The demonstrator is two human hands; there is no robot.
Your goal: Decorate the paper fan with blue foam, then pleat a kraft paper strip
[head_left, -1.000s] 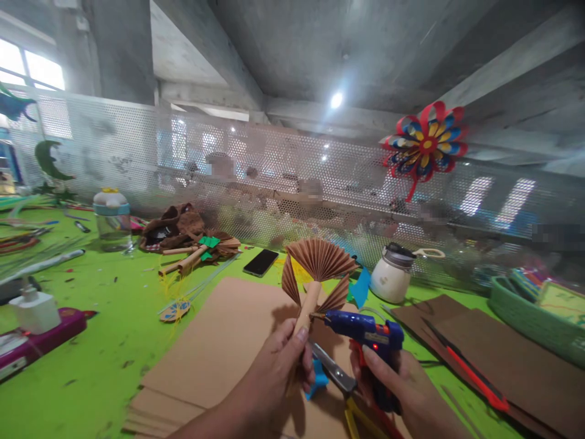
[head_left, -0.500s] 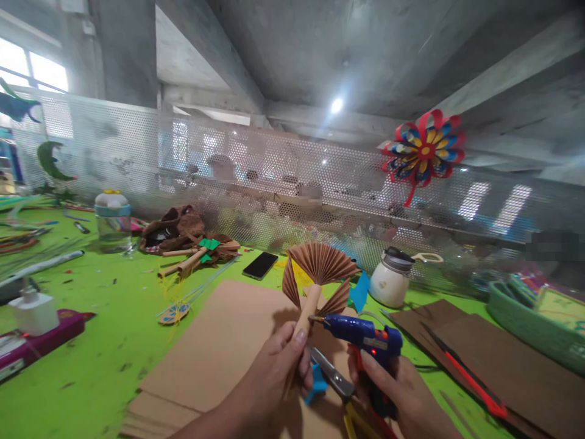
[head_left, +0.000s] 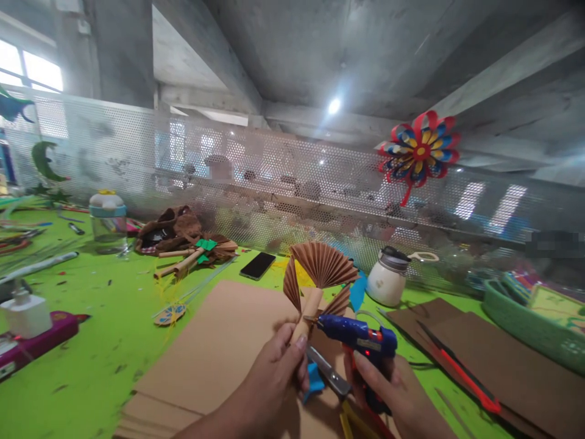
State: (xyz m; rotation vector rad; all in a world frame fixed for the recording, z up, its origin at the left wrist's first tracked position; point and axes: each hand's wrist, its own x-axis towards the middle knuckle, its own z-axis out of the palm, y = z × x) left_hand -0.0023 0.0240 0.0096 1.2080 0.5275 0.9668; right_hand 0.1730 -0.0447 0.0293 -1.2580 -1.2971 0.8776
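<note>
My left hand is closed around a rolled brown paper tube, held tilted. Pleated brown paper fans spread out at the tube's upper end, one on top and one at each side. In my right hand is a blue glue gun with a small red light lit. Its nozzle tip points left and meets the side of the tube, just above my left thumb. Beneath my hands lie scissors and a blue paper scrap on a stack of brown paper.
A phone, a white jar and finished paper pieces stand or lie behind. Dark brown sheets, a red-handled tool and a green basket are at right; a purple power strip at left.
The whole view has shifted slightly, so things appear a little further left. Both hands keep their holds, and the glue gun's tip stays at the tube.
</note>
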